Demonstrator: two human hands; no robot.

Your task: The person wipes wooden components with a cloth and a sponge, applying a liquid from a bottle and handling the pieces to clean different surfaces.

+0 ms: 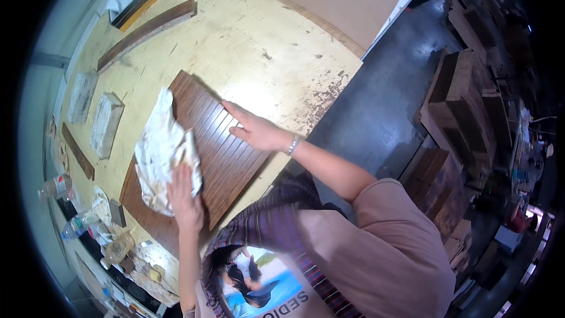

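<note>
A brown wooden panel (220,162) with parallel grooves and a curved edge lies tilted across the workbench in front of me. Over its left part spreads a crumpled white cloth (160,153) with dark stains. My left hand (187,203) holds this cloth down against the panel, its fingers among the folds. At the panel's far right edge, my right hand (258,131) grips the wood, with the thumb on the grooved face and the fingers along the edge. The underside of the panel is hidden.
A curved wooden strip (147,34) and pale blocks (107,125) lie on the yellowish bench (253,41). Plastic bottles (119,247) stand at the left. A large board (329,0) rests at the back. Stacked wooden pieces (459,106) stand on the floor to the right.
</note>
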